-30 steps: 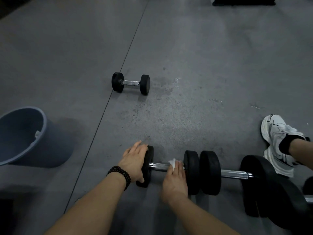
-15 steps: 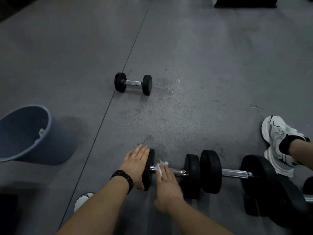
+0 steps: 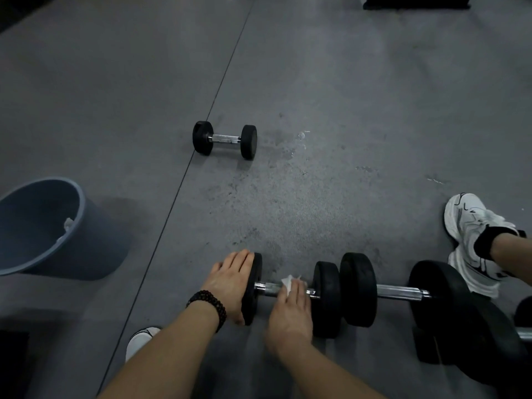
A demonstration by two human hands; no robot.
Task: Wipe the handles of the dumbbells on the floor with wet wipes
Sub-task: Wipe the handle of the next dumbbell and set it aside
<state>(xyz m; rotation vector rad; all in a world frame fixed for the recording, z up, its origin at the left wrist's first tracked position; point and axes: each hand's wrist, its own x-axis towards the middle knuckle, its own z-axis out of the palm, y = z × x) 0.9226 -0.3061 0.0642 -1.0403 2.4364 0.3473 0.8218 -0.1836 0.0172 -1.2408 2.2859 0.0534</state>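
A: At the bottom of the view, what do the two hands do?

B: The right hand (image 3: 290, 308) lies over the steel handle (image 3: 270, 288) of the nearest dumbbell (image 3: 290, 292), fingers curled down on a white wet wipe (image 3: 288, 282) that is pressed to the bar. The left hand (image 3: 230, 279), a dark beaded bracelet (image 3: 207, 306) at its wrist, rests flat with straight fingers against the outer face of that dumbbell's left plate (image 3: 254, 286); it grasps nothing.

A: And beside them?

B: To the right a second dumbbell (image 3: 403, 293) lies end to end with the first, plates almost touching, on the grey floor (image 3: 345, 82). A white sneaker (image 3: 472, 240) stands just behind its far plate; the toe of another (image 3: 141, 338) shows under the left forearm.

A: Farther off?

B: A blue-grey bucket (image 3: 72, 237) stands to the left, something pale inside. Well beyond the hands a small dumbbell (image 3: 225, 139) lies alone beside a floor seam.
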